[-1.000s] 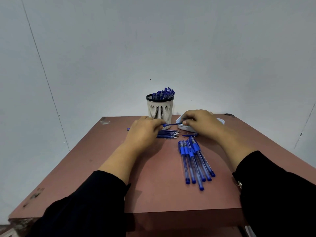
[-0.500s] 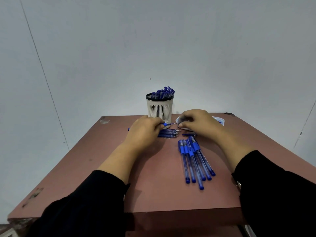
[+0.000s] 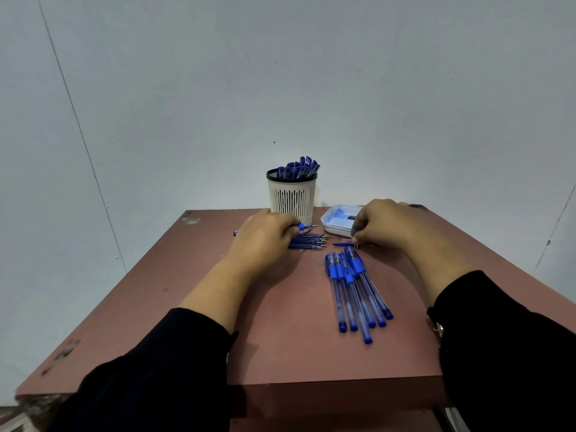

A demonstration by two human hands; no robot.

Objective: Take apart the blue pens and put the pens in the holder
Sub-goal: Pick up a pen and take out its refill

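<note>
My left hand (image 3: 265,233) grips a blue pen (image 3: 304,227) whose metal tip points right, in front of the white slotted holder (image 3: 292,196). The holder stands at the table's back and has several blue pens (image 3: 299,168) in it. A row of uncapped pens (image 3: 308,241) lies just under my left hand's fingers. My right hand (image 3: 383,224) has its fingers curled down at a blue cap (image 3: 343,244) lying on the table; what it pinches is hidden. Several capped blue pens (image 3: 355,288) lie in a bunch in front of my right hand.
A white shallow tray (image 3: 335,226) sits behind my right hand with small blue parts in it. The reddish-brown table (image 3: 187,307) ends at a near edge just past my black sleeves. A pale wall rises right behind the table.
My hands have drawn apart: the right hand moved right and down off the pen's end to the table, uncovering the tray. The left hand keeps the pen.
</note>
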